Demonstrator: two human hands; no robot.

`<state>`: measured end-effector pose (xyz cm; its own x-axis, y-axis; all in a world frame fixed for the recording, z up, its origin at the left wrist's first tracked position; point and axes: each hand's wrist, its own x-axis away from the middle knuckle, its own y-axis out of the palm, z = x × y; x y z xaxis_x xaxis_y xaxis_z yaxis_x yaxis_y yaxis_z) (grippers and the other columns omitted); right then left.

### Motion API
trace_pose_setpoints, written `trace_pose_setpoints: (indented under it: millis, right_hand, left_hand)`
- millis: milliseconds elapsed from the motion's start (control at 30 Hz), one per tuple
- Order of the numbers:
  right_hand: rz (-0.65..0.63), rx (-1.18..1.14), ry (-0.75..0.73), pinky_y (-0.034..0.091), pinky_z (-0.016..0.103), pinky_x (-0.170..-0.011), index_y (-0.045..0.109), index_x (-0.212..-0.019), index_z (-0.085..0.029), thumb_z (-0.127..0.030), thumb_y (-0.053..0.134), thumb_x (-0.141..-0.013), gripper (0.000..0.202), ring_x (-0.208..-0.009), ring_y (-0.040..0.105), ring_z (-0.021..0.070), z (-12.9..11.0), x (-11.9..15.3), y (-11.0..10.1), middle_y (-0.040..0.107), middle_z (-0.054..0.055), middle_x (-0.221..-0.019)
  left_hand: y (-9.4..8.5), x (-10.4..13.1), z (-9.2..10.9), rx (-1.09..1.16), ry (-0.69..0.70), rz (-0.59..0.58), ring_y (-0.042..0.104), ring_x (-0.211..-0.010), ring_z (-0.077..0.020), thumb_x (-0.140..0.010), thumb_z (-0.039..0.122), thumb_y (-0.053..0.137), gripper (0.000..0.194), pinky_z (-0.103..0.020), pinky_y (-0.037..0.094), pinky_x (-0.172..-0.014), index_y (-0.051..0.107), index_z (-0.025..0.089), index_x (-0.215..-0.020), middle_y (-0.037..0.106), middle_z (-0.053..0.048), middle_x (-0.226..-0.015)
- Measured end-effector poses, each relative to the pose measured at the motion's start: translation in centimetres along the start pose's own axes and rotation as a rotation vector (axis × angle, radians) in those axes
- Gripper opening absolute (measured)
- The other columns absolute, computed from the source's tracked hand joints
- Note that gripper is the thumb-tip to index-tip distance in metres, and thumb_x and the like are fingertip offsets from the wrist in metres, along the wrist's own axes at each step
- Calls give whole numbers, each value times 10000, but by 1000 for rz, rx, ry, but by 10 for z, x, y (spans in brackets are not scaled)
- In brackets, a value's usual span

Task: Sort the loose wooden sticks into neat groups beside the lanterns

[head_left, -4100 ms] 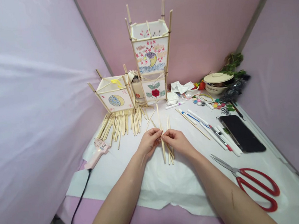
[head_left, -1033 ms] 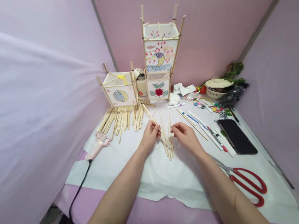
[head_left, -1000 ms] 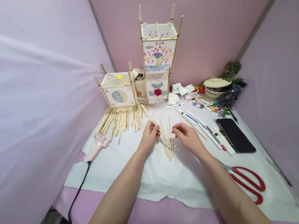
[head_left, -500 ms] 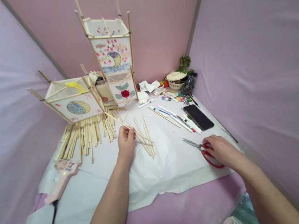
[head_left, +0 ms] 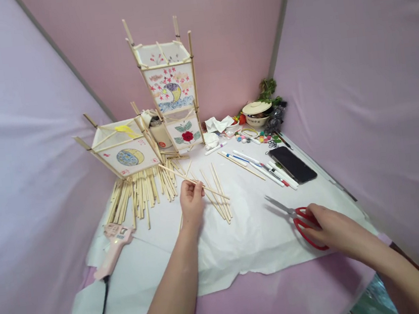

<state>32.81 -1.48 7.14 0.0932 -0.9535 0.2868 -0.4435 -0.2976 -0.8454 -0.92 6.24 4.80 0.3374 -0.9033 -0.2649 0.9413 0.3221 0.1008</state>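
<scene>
Pinched in my left hand [head_left: 192, 200] is a thin wooden stick [head_left: 217, 192], held slantwise above the white sheet. Several loose sticks [head_left: 219, 189] lie on the sheet just right of and beneath that hand. My right hand [head_left: 326, 224] grips red-handled scissors [head_left: 304, 220] by the loops, blades pointing left toward the sticks and looking closed. Some fingers of the right hand are hidden behind the handles. A large pile of cut sticks [head_left: 138, 196] lies to the left of my left hand.
A lantern with a moon drawing [head_left: 130, 156] stands behind the pile, beside a taller two-tier lantern [head_left: 171, 80]. At left lies a pink glue gun [head_left: 112, 250] with a black cord. Markers [head_left: 250, 159], a phone [head_left: 293, 164] and a lidded bowl [head_left: 258, 115] are at the right.
My right hand has closed round the scissors' handles and appears to have lifted them from the sheet. The view has shifted, so everything sits further right. My left hand keeps its stick.
</scene>
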Motion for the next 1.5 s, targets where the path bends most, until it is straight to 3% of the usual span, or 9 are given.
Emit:
trace_pose_setpoints:
  millis: [133, 267, 367, 467, 700, 1067, 1267, 1500]
  right_hand:
    - [-293, -756, -153, 378, 281, -623, 538, -906, -229, -515, 598, -820, 304, -687, 501, 172, -50, 8, 12, 575, 40, -817]
    - [-704, -1493, -266, 380, 304, -695, 596, -954, -202, -763, 473, -776, 602, -728, 465, 175, -104, 8, 53, 534, 73, -869]
    - [-913, -1791, -166, 352, 292, -677, 629, -910, -146, -815, 398, -765, 723, -668, 417, 149, -133, -1, 77, 473, 55, -796]
    - [-1041, -1951, -71, 325, 266, -635, 629, -878, -112, -819, 424, -751, 747, -618, 370, 119, -148, -14, 85, 434, 29, -752]
    - [-1153, -2172, -15, 299, 204, -572, 596, -909, -76, -770, 444, -796, 720, -592, 300, 86, -153, -27, 87, 401, -4, -719]
    - [-1243, -2277, 1, 310, 173, -531, 573, -915, -78, -730, 532, -785, 666, -549, 295, 60, -154, -26, 84, 366, -36, -682]
    - [-1134, -2363, 29, 332, 170, -536, 552, -894, -86, -677, 595, -783, 603, -555, 337, 58, -157, -23, 86, 390, -32, -689]
    - [-1041, -2525, 68, 347, 159, -523, 514, -883, -104, -599, 655, -788, 523, -541, 379, 45, -164, -17, 86, 405, -41, -679]
  left_hand:
    - [0, 2, 2, 12, -2, -12, 475, -629, -98, -850, 352, 622, 213, -212, 391, -603, 482, 201, -791, 511, 18, -731]
    - [0, 2, 2, 6, -16, 1, 474, -640, -102, -846, 369, 626, 222, -212, 396, -612, 490, 202, -794, 514, 13, -742]
    - [0, 3, 2, 24, -10, 12, 467, -640, -98, -850, 362, 626, 212, -211, 392, -612, 498, 200, -802, 519, 11, -754]
    - [-1, 3, 1, 37, 4, 17, 465, -642, -96, -852, 354, 631, 201, -209, 388, -613, 516, 193, -816, 517, 12, -750]
    - [0, 1, -1, 67, 41, 35, 464, -618, -98, -831, 373, 661, 218, -210, 380, -598, 546, 188, -826, 504, 23, -693]
    - [3, 3, -3, 60, 71, -2, 477, -626, -96, -860, 338, 633, 170, -209, 385, -575, 564, 182, -867, 537, 6, -738]
    - [7, 5, -3, 61, 107, -27, 492, -609, -93, -871, 323, 622, 153, -215, 400, -566, 563, 181, -868, 580, -5, -773]
    - [15, 13, 0, 44, 142, -28, 594, -698, -117, -884, 276, 606, 112, -260, 504, -675, 574, 171, -908, 623, -32, -855]
